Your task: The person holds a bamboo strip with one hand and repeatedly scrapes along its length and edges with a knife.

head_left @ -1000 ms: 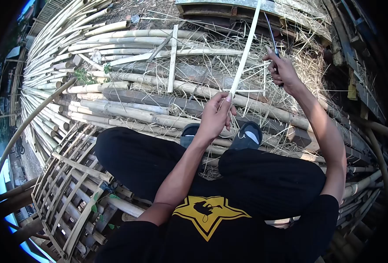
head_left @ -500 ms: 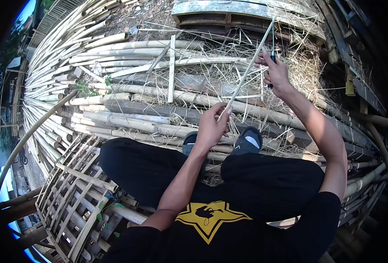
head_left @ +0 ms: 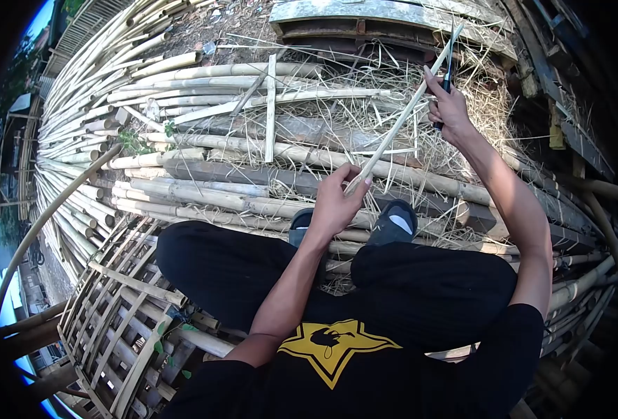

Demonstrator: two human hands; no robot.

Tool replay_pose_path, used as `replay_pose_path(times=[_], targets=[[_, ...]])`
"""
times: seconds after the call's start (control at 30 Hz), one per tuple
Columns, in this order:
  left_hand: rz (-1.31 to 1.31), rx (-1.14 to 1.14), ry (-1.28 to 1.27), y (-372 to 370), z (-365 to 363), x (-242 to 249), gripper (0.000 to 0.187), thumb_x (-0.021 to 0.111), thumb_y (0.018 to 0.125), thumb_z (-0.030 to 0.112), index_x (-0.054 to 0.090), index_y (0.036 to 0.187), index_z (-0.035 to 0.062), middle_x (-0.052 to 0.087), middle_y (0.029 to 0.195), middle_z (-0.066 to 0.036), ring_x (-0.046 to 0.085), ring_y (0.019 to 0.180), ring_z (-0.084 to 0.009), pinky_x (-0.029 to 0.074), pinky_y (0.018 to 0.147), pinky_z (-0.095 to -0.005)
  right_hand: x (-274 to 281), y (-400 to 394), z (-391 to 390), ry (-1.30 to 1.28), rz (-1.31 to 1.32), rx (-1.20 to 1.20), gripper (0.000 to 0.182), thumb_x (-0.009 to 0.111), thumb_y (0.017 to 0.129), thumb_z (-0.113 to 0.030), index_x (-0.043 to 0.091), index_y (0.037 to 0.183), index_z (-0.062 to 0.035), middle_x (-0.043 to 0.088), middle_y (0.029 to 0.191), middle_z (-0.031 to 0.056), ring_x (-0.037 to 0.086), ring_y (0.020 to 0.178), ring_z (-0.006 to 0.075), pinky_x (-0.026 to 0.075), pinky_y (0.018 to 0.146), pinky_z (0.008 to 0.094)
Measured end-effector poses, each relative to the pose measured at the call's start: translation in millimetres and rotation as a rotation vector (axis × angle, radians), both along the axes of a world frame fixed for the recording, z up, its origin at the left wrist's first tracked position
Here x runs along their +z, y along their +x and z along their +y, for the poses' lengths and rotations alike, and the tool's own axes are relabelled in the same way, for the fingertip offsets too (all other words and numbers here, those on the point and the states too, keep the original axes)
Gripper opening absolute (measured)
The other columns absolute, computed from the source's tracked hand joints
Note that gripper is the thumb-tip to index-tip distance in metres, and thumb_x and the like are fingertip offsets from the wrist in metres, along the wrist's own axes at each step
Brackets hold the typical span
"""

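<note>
In the head view, the left hand [head_left: 337,202] pinches the lower end of a long, pale, flat bamboo strip [head_left: 399,119] between thumb and fingers, above the dark sandals [head_left: 395,222]. The strip slants up and away to the right. The right hand [head_left: 448,109] clenches the black handle of a knife with a slim metal blade [head_left: 451,64]; its extended index finger lies at the strip, and the blade points away beside the strip's far end. Beyond that end sits the edge of a weathered wooden pallet [head_left: 365,14]. Open air surrounds the strip's middle, above scattered straw-coloured shavings [head_left: 420,105].
</note>
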State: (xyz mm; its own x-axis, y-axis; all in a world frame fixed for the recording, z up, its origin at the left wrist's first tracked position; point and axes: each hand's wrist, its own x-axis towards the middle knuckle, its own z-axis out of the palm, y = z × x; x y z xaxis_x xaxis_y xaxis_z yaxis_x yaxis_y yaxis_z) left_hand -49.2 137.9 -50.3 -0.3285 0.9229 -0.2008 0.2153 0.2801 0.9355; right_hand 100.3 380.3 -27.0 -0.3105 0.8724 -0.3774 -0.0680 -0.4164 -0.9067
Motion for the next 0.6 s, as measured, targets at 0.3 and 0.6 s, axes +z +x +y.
replay_pose_path(times=[0.3,0.6], targets=[[0.046,0.039,-0.101,-4,0,17,0.028,0.058,0.095,0.021,0.062,0.111,-0.0019,0.062,0.066,-0.008,0.056,0.056,-0.0132,0.046,0.056,-0.0330,17,-4,-15,0.659,-0.668,0.401,0.050,0.048,0.096,-0.052,0.056,0.083,-0.0045,0.054,0.059,0.0037,0.048,0.050,0.0156,0.041,0.054,0.0353],[0.337,0.215,0.042,-11,2,10,0.018,0.058,0.092,0.012,0.067,0.094,-0.0029,0.062,0.062,-0.015,0.060,0.053,-0.0245,0.045,0.055,-0.0358,3,-12,-103,0.992,-0.754,0.986,0.033,0.042,0.100,-0.036,0.053,0.091,-0.0058,0.056,0.060,0.0199,0.057,0.058,0.0417,0.044,0.056,0.0518]])
